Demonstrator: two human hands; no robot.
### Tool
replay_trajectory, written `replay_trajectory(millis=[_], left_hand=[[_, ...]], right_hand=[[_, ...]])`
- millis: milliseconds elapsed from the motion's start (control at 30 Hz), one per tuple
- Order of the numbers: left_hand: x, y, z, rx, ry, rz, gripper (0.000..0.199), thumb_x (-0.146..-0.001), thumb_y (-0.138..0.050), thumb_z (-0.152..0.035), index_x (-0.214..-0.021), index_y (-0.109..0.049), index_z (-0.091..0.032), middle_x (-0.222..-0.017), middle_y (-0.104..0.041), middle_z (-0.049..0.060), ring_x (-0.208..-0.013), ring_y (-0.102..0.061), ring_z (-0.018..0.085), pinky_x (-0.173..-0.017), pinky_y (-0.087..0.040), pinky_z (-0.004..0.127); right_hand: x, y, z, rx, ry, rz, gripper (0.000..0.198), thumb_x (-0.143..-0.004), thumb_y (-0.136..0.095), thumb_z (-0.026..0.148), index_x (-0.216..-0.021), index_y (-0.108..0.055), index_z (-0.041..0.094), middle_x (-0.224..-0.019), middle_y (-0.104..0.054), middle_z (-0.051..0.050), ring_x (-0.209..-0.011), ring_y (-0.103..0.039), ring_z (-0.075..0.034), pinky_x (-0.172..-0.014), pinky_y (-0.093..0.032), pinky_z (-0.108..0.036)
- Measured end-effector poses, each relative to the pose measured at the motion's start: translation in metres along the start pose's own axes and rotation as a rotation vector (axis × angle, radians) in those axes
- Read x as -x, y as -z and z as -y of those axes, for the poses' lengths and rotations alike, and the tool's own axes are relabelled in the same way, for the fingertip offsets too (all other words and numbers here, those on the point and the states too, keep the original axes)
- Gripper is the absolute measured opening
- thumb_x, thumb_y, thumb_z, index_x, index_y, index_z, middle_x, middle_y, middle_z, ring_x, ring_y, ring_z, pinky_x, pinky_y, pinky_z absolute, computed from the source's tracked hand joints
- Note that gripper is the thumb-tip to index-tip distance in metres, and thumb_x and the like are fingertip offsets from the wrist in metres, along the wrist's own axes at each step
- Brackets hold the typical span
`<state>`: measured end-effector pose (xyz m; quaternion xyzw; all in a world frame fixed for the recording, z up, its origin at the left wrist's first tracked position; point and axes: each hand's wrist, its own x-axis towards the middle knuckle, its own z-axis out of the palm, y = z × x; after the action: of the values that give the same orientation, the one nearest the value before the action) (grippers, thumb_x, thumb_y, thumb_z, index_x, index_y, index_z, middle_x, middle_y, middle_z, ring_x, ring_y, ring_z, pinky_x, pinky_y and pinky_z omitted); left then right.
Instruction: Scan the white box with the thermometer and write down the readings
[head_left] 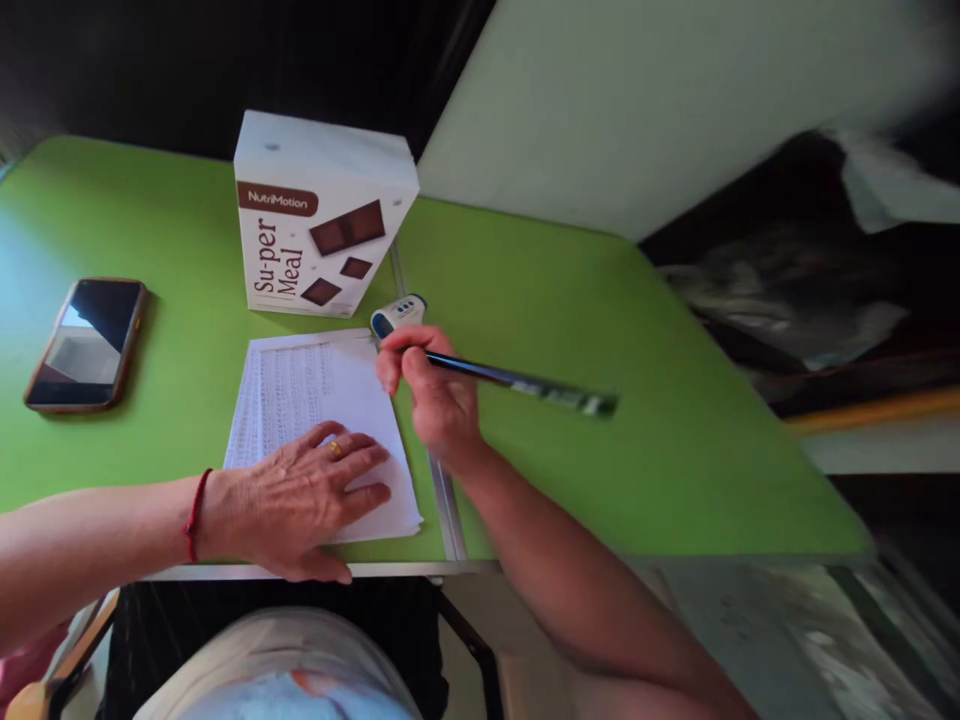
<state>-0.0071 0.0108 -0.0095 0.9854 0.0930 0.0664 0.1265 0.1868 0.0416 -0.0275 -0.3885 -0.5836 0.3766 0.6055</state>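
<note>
My left hand lies palm down on a small stack of white papers, its fingers spread. A gold ring and a red string bracelet are on it. Columns of small handwriting fill the left part of the top sheet. Above the papers' right edge, my right hand is closed around a long dark pencil, which points out to the right and is blurred at its far end. A small white-and-blue object with dark blue marks lies just beyond my right fingers; I cannot tell what it is.
A white "NutriMotion Su-per Meal" box stands upright behind the papers. At the left a phone in a brown case lies face up on the green folding table. A metal seam crosses the tabletop. Dark shelving with plastic bags is at the right.
</note>
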Motion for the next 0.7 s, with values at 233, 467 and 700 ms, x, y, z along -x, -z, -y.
replay_trajectory(millis=[233, 467, 700], left_hand=[[-0.005, -0.009, 0.001, -0.061, 0.119, 0.014, 0.058, -0.093, -0.067, -0.044, -0.137, -0.06, -0.006, -0.142, -0.06, 0.023, -0.14, -0.046, 0.041, -0.119, -0.034, 0.058], [-0.002, -0.019, -0.002, -0.039, 0.128, -0.001, 0.06, -0.098, -0.06, -0.042, -0.147, -0.054, -0.007, -0.154, -0.048, 0.026, -0.149, -0.037, 0.044, -0.122, -0.026, 0.067], [-0.006, -0.017, -0.004, -0.047, 0.127, 0.107, 0.067, -0.102, -0.054, -0.045, -0.157, -0.043, -0.007, -0.164, -0.037, 0.027, -0.156, -0.025, 0.044, -0.122, -0.022, 0.07]], right_hand=[[0.011, -0.01, -0.017, 0.206, -0.199, 0.048, 0.012, -0.085, -0.062, 0.033, -0.083, -0.068, 0.022, -0.063, -0.059, 0.004, -0.055, -0.051, -0.01, -0.055, -0.046, -0.027], [0.011, -0.01, -0.02, 0.365, -0.092, -0.015, 0.006, -0.076, -0.065, 0.026, -0.074, -0.059, 0.023, -0.062, -0.059, 0.006, -0.054, -0.052, -0.011, -0.055, -0.047, -0.026], [0.011, -0.007, -0.018, 0.486, 0.046, 0.093, 0.016, -0.086, -0.061, 0.028, -0.071, -0.055, 0.025, -0.059, -0.059, 0.005, -0.056, -0.052, -0.012, -0.058, -0.048, -0.026]])
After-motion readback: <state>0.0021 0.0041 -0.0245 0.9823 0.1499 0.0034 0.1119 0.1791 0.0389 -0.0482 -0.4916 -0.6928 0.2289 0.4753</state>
